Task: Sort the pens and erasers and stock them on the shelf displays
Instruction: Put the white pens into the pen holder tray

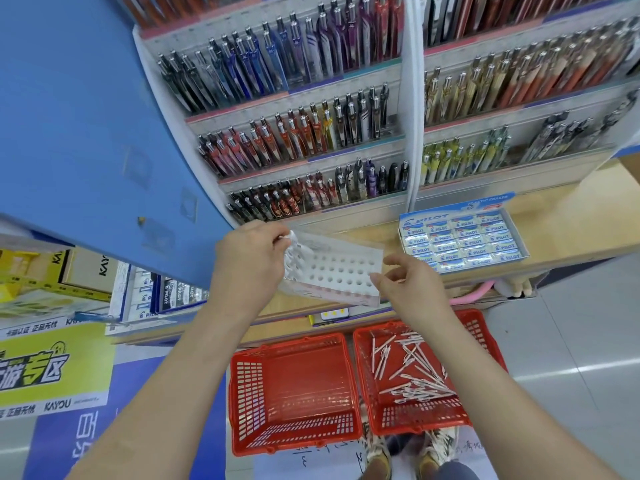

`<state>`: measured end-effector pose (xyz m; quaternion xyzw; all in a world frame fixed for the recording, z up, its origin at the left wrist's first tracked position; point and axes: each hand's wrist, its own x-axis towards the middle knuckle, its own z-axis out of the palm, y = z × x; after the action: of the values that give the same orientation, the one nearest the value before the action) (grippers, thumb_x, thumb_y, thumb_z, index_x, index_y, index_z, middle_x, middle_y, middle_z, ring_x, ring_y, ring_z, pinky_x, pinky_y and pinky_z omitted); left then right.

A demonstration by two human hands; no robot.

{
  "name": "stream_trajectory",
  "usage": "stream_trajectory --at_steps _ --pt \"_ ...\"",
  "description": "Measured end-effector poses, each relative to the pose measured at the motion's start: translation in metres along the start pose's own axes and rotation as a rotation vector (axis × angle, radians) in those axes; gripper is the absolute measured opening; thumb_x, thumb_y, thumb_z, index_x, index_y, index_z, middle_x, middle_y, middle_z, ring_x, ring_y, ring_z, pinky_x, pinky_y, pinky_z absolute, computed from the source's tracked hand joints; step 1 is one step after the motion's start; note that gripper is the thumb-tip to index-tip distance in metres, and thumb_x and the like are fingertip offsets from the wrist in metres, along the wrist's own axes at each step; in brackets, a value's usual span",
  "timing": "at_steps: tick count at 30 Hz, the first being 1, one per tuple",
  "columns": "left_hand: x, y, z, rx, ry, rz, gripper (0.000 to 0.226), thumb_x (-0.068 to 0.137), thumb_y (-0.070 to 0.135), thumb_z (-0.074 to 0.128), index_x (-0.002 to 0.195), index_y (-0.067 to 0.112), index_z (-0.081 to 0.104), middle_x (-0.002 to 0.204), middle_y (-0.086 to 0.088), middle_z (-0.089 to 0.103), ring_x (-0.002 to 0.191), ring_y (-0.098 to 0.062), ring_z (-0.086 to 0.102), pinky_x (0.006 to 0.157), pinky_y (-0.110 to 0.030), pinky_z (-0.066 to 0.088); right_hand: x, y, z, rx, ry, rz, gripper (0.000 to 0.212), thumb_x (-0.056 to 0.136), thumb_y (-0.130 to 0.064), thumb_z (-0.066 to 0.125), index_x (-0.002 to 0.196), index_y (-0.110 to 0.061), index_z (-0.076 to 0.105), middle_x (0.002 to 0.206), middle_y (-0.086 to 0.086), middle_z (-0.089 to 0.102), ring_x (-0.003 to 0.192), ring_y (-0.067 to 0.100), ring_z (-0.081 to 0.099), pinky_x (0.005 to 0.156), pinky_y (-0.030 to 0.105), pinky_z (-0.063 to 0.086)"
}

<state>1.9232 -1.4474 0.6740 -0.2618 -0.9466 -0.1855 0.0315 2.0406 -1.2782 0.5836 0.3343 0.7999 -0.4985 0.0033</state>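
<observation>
White pen tray (341,268), left hand (247,261) pinching white pens (294,249), right hand (403,287) half-open, empty

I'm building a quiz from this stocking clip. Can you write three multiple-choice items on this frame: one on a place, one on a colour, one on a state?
1. Where do the loose white pens lie?
A. In the basket on the person's right
B. In the basket on the person's left
C. On the eraser box

2. What colour are both baskets?
A. Blue
B. Red
C. Yellow

3. What state is the white holed pen tray in?
A. Every hole filled
B. Lying in a basket
C. Mostly unfilled, pens only at its left end

Answers: 1 A, the pens fill the right basket while the left basket holds none. 2 B, both are red plastic. 3 C, the left hand holds pens at the left end; the other holes show open.
</observation>
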Motion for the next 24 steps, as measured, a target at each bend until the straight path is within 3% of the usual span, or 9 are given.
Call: stream_trajectory --at_steps 7,13,16,20,24 --pt "0.007 -0.005 0.015 0.055 -0.049 0.036 0.014 0.088 0.017 0.064 0.098 0.012 0.073 0.088 -0.006 0.067 0.082 -0.023 0.060 0.072 -0.028 0.042 -0.002 -0.002 0.000 0.007 0.022 -0.002 0.040 0.088 -0.029 0.066 0.123 -0.011 0.060 0.073 -0.011 0.059 0.084 0.017 0.060 0.078 0.032 0.046" --pt "0.021 -0.009 0.022 0.048 -0.105 -0.024 0.013 0.085 0.022 0.067 0.095 0.017 0.074 0.087 0.001 0.059 0.087 -0.021 0.059 0.077 -0.038 0.050 0.006 -0.006 0.002 0.012 0.071 0.003 0.034 0.086 -0.016 0.063 0.120 -0.008 0.064 0.080 0.000 0.068 0.084 0.025 0.066 0.081 0.033 0.050" --pt "0.027 -0.008 0.025 0.127 -0.141 -0.017 0.013 0.088 0.024 0.063 0.094 0.019 0.074 0.088 0.002 0.056 0.091 -0.021 0.055 0.073 -0.038 0.050 0.015 -0.007 0.001 -0.011 0.088 -0.003 0.033 0.084 -0.012 0.060 0.116 -0.012 0.067 0.080 -0.001 0.068 0.081 0.026 0.067 0.077 0.031 0.050" --pt "0.031 -0.006 0.029 0.180 -0.157 -0.004 0.015 0.090 0.025 0.061 0.097 0.021 0.073 0.090 0.002 0.054 0.095 -0.022 0.051 0.069 -0.038 0.049 0.021 -0.006 0.002 0.016 0.116 -0.002 0.033 0.084 -0.010 0.059 0.116 -0.013 0.068 0.077 -0.003 0.067 0.079 0.029 0.068 0.079 0.042 0.054" --pt "0.031 -0.007 0.035 0.218 -0.147 0.010 0.017 0.092 0.026 0.057 0.098 0.020 0.072 0.090 0.003 0.054 0.095 -0.021 0.049 0.065 -0.033 0.045 0.024 -0.008 0.001 0.005 0.138 -0.023 0.031 0.088 -0.012 0.061 0.119 -0.013 0.066 0.086 -0.001 0.070 0.084 0.026 0.067 0.081 0.029 0.049"
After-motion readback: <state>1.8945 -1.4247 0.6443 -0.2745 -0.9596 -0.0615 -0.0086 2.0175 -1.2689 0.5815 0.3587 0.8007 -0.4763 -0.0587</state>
